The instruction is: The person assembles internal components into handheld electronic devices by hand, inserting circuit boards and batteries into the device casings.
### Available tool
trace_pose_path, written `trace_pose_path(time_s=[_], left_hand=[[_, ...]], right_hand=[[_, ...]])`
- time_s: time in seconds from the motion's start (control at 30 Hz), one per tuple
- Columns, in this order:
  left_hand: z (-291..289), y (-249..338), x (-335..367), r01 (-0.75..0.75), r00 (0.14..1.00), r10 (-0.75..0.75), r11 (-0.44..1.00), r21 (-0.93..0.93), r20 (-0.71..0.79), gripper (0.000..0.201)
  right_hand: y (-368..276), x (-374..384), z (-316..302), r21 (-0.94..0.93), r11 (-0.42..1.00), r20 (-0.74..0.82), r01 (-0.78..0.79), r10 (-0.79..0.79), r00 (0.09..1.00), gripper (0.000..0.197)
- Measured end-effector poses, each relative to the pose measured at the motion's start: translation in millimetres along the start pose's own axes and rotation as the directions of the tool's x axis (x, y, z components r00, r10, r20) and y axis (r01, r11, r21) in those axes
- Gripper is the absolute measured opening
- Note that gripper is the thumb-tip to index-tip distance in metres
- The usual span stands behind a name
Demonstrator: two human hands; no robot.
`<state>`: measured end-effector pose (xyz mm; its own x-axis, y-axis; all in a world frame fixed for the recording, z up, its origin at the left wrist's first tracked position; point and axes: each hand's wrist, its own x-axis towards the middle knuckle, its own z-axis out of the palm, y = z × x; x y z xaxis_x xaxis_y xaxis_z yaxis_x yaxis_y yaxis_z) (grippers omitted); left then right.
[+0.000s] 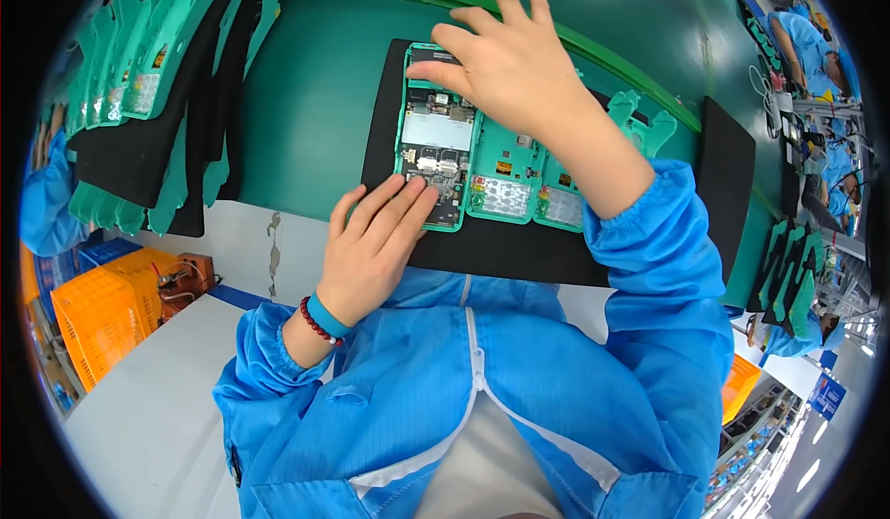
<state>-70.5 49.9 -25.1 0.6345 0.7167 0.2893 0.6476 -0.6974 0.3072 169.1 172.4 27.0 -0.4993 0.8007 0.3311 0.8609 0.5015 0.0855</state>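
A green plastic device housing [437, 130] with a dark circuit board and a silver plate inside lies on a black mat [519, 251] before me. The fingertips of my left hand [375, 236] rest on the lower end of the board, the fingers stretched out. Over the upper end of the same housing is my right hand [510, 60], its fingers spread and its thumb apart from the index finger. I see nothing between them. Right beside it stand more green housings [501, 171] with clear keypad areas, partly hidden under my right forearm.
At the left, green housings [153, 51] lie in rows on stacked black mats [120, 165]. Orange crates [107, 306] stand below them. A green strip [593, 46] runs along the bench behind my right hand. Other people in blue work farther right, near another black mat [728, 171].
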Motion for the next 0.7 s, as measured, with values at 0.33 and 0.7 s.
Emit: trace_pose_path(time_s=[0.33, 0.7], left_hand=[[-5.1, 1.3, 23.1, -0.122, 0.993, 0.122, 0.991, 0.045, 0.009, 0.068], [-40.7, -16.1, -7.3, 0.294, 0.898, -0.441, 0.589, -0.753, 0.006, 0.028]], right_hand=[[0.0, -7.4, 27.2, 0.059, 0.994, 0.005, -0.097, 0.097, 0.995, 0.071], [-8.1, -39.2, -22.4, 0.85, 0.444, 0.113, -0.284, 0.372, 0.921, 0.094]])
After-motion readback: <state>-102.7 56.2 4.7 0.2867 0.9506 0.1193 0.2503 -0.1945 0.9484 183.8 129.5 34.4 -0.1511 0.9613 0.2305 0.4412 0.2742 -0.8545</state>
